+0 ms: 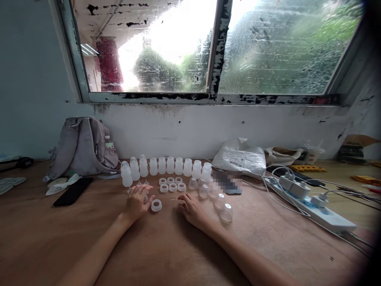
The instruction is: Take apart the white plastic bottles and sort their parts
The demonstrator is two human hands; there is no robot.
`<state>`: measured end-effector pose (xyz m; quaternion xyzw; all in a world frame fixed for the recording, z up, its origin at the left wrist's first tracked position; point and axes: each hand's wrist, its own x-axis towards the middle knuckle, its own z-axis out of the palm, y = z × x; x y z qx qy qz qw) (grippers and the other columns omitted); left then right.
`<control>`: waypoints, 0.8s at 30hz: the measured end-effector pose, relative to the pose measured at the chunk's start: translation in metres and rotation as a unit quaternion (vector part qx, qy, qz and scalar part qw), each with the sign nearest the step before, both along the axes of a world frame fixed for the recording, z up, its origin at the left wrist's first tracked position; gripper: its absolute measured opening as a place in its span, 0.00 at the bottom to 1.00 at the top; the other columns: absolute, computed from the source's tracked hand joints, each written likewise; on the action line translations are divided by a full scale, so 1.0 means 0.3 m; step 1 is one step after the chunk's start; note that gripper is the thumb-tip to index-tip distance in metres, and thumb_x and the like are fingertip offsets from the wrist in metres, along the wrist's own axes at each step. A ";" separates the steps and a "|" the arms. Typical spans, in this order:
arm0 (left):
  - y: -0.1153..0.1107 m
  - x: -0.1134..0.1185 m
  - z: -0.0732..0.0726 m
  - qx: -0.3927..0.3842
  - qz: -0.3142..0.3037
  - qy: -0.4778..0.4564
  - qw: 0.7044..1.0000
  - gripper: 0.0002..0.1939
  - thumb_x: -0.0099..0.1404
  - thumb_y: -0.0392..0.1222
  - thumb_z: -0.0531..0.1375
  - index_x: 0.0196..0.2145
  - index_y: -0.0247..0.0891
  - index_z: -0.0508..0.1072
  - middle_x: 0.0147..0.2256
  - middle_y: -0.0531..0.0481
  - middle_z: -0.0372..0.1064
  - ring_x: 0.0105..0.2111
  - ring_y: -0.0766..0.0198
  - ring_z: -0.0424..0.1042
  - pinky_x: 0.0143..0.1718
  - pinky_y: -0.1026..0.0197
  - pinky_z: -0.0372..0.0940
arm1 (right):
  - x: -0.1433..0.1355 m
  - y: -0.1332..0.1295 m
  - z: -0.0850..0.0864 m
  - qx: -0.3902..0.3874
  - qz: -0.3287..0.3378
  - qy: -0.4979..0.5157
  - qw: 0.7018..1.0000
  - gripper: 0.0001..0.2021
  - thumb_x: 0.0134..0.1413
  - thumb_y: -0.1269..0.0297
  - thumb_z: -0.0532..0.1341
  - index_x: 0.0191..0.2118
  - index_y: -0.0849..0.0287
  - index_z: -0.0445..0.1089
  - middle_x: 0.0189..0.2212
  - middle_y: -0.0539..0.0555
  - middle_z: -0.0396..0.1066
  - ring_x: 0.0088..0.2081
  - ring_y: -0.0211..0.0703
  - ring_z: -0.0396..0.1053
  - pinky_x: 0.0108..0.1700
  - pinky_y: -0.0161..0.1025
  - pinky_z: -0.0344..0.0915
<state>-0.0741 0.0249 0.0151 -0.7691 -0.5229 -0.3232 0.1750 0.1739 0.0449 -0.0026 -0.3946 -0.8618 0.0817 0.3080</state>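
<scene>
My left hand (137,201) reaches over a few clear silicone nipples (145,197), its thumb apart from its fingers; the hand partly hides them. Just right of it lies a single white collar ring (156,205). My right hand (193,210) rests on the table with loosely stretched fingers and nothing visible in them. Between and beyond the hands, several more collar rings (173,187) lie in two rows. Behind stands a curved row of frosted baby bottles (162,165); the three at the left end, such as this bottle (126,174), carry tops. Clear dome caps (226,213) stand right of my right hand.
A grey backpack (85,147) and a black phone (73,192) are on the left. At the back right lies a silvery plastic bag (239,157). A white power strip (324,212) with chargers and loose cables runs along the right. The wall and window close off the back.
</scene>
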 end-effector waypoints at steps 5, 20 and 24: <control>0.037 -0.049 -0.045 0.002 0.138 -0.004 0.990 0.10 0.56 0.47 0.54 0.32 0.39 0.69 0.41 0.44 0.65 0.44 0.52 0.60 0.45 0.49 0.51 | -0.018 -0.028 -0.001 -0.018 0.016 -0.045 0.999 0.15 0.50 0.69 0.52 0.46 0.55 0.60 0.42 0.55 0.62 0.44 0.45 0.59 0.46 0.42 0.56; 0.002 0.039 -0.041 -0.061 0.022 -0.067 0.996 0.08 0.62 0.43 0.48 0.33 0.40 0.65 0.32 0.51 0.70 0.35 0.60 0.67 0.48 0.49 0.47 | -0.160 -0.008 0.028 0.011 0.109 -0.021 0.994 0.06 0.52 0.64 0.54 0.35 0.58 0.65 0.32 0.54 0.66 0.37 0.42 0.63 0.40 0.37 0.59; 0.005 0.107 -0.014 -0.087 -0.021 -0.066 0.994 0.08 0.61 0.42 0.49 0.34 0.40 0.66 0.31 0.51 0.70 0.34 0.61 0.68 0.49 0.50 0.48 | -0.104 0.007 0.033 -0.065 0.075 0.137 0.986 0.07 0.53 0.62 0.52 0.35 0.58 0.63 0.33 0.52 0.66 0.32 0.38 0.65 0.35 0.35 0.62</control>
